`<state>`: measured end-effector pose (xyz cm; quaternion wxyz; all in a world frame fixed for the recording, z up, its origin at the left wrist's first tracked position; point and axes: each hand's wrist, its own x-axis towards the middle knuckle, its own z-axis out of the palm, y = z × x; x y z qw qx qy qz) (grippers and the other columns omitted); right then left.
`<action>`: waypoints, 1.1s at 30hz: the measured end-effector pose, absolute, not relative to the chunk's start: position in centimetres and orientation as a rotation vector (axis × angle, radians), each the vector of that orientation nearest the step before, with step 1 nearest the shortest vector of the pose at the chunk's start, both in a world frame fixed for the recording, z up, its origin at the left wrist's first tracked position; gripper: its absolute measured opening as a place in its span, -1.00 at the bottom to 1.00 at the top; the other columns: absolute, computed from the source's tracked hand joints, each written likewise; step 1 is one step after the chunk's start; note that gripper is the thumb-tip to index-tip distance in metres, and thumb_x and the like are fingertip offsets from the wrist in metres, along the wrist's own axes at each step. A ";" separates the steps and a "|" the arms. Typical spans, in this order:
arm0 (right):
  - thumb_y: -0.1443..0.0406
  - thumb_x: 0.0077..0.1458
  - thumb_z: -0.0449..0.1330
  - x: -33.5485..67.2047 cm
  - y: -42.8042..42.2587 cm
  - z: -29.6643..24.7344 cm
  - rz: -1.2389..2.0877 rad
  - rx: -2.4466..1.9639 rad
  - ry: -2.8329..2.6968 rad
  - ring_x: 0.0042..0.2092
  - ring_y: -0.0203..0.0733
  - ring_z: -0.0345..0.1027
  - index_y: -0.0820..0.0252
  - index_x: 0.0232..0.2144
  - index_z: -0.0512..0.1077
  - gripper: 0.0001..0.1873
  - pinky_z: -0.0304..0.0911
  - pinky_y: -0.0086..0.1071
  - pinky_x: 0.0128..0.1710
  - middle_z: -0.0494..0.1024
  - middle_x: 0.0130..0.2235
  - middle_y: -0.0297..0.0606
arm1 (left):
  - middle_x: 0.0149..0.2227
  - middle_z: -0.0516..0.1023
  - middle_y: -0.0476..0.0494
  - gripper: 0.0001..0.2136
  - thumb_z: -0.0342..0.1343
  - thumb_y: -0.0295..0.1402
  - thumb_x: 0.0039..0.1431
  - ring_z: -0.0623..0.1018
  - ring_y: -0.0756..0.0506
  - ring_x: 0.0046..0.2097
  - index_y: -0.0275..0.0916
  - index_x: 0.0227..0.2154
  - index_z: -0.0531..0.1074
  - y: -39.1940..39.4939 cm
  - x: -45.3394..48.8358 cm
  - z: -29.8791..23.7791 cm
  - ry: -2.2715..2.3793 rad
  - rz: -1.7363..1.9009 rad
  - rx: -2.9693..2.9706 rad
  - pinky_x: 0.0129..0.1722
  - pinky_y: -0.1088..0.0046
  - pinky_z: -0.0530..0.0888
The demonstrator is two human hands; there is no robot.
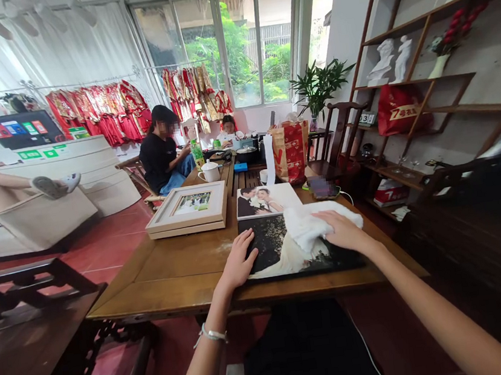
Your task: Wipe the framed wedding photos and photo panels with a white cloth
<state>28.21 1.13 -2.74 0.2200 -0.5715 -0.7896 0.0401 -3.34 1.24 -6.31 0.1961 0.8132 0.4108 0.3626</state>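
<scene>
A dark photo panel (pixel 266 243) with a pale gown pictured on it lies flat at the table's near edge. My left hand (pixel 239 258) rests on its left edge, fingers stretched out. On the panel's right part my right hand (pixel 341 230) presses a white cloth (pixel 309 221), its fingers gripping the fluffy fabric. The cloth hides the upper right of the panel. Just behind it lies a lighter photo print (pixel 274 198) of a couple. Left of that, a stack of wooden picture frames (pixel 188 210) sits on the table.
The brown table (pixel 174 276) also bears a white lidded mug (pixel 209 170), a red paper bag (pixel 292 152) and a phone (pixel 322 187) with a cable. A person (pixel 161 153) sits at the table's far left. A dark wooden chair (pixel 336 140) stands behind right.
</scene>
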 end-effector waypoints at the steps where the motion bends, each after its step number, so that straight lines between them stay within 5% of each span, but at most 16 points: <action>1: 0.42 -0.21 0.05 27.9 2.6 -2.6 0.107 -1.594 -2.168 0.10 0.01 0.19 0.30 0.01 0.35 -0.38 0.06 -0.14 0.14 0.40 0.06 -0.09 | 0.19 0.19 -0.22 -0.62 -0.07 -0.36 0.19 0.14 -0.14 0.22 -0.22 0.09 0.23 1.3 -3.4 -6.3 1.148 1.017 2.276 0.21 0.14 0.08; 7: 0.41 -0.18 0.04 25.5 3.5 -2.6 0.067 -1.613 -2.130 0.13 0.06 0.14 0.34 0.00 0.34 -0.41 -0.02 -0.06 0.15 0.37 0.08 -0.05 | 0.20 0.18 -0.21 -0.62 -0.07 -0.35 0.20 0.12 -0.13 0.23 -0.22 0.09 0.22 1.3 -3.3 -6.5 1.172 1.018 2.277 0.22 0.14 0.07; 17: 0.51 -0.32 -0.04 26.7 -10.2 -3.1 0.231 -1.382 -2.341 0.22 -0.11 0.01 -0.01 0.06 0.28 -0.20 -0.18 -0.05 0.23 0.26 0.17 -0.38 | 0.19 0.20 -0.24 -0.62 -0.07 -0.36 0.19 0.13 -0.14 0.23 -0.24 0.08 0.24 1.3 -3.2 -6.5 1.178 1.030 2.276 0.21 0.13 0.08; 23: 0.46 -0.31 0.08 28.8 -1.9 -3.5 0.167 -1.529 -2.150 0.22 0.03 0.01 0.21 0.04 0.33 -0.28 -0.04 -0.07 0.19 0.17 0.21 -0.11 | 0.19 0.19 -0.22 -0.62 -0.08 -0.34 0.20 0.13 -0.13 0.23 -0.22 0.09 0.23 1.2 -3.3 -6.3 1.158 1.011 2.275 0.21 0.14 0.08; 33: 0.41 -0.18 0.05 28.0 3.0 -4.1 0.161 -1.606 -1.979 0.17 -0.02 0.13 0.16 0.04 0.31 -0.37 0.00 -0.06 0.18 0.34 0.11 -0.18 | 0.20 0.18 -0.20 -0.61 -0.06 -0.35 0.18 0.12 -0.14 0.24 -0.19 0.09 0.24 1.3 -3.4 -6.6 1.174 1.037 2.261 0.22 0.12 0.07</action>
